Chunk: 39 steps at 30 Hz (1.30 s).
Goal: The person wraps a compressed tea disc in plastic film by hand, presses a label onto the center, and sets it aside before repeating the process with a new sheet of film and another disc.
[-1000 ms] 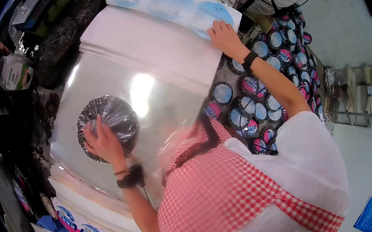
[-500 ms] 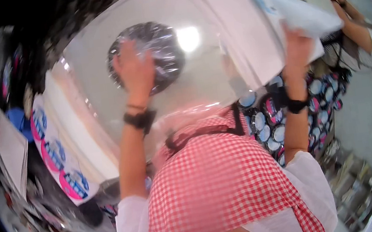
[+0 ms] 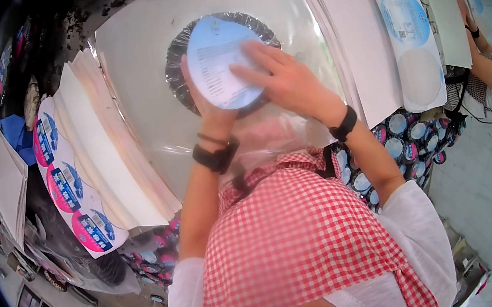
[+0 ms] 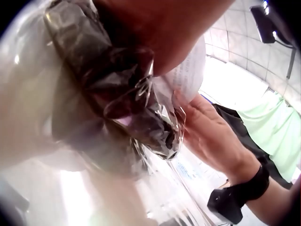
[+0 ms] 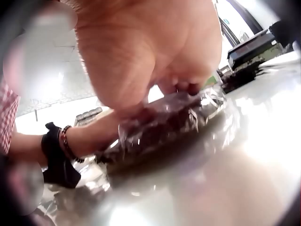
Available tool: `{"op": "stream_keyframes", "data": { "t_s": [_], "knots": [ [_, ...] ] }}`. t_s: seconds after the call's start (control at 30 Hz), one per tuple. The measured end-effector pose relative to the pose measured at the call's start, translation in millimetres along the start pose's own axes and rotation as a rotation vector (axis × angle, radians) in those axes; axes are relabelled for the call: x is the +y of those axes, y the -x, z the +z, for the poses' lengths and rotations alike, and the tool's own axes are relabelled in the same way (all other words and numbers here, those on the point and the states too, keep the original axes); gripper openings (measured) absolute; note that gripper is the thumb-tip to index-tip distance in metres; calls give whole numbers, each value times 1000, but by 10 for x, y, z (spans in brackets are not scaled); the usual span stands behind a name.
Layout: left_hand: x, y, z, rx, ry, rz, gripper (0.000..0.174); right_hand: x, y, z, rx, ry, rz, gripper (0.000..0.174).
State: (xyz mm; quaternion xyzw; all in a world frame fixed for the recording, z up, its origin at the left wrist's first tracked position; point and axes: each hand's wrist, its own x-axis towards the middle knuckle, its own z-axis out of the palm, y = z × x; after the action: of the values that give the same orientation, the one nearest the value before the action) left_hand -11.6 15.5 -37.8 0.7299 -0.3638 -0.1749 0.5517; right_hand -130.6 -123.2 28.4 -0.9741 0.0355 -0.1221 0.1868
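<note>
A round, dark thing in crinkled clear wrap lies on a broad clear plastic sheet, in front of the person's red-checked apron. Over its top is a pale blue label with fine print, which leaves much of the dark rim showing around it. The right hand is open, its fingers spread and fairly straight across the label's face, blurred by motion; so flat a touch probably spreads the pressure and keeps the label from creasing or sliding. The left hand is at the label's other side, partly covered by it, and the right wrist view shows it against the wrapped piece's side, likely steadying it; whether its fingers curl round the piece or only lie against it, one cannot tell. How firmly the label sticks is not visible either. On the right, a strip of blue labels lies beside white sheets, with a plain round patch at its near end. On the left, a strip of pink and blue labels lies by cream-edged sheets. Both strips flank the wrapped piece, seemingly for short reaches by either hand.
</note>
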Motion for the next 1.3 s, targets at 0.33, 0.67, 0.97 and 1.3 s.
{"op": "stream_keyframes", "data": {
  "t_s": [0.33,0.67,0.97,1.3],
  "knots": [
    [-202,-9,-49,-5,-440,261,69,57,-610,595,194,-392,141,50],
    [276,-177,-192,411,811,-60,54,-154,-667,632,153,-18,78,48],
    [147,19,-395,463,559,-202,53,-565,-622,684,116,184,30,60],
    [152,388,-238,79,-519,181,64,-58,-42,80,415,-966,544,61]
  ]
}}
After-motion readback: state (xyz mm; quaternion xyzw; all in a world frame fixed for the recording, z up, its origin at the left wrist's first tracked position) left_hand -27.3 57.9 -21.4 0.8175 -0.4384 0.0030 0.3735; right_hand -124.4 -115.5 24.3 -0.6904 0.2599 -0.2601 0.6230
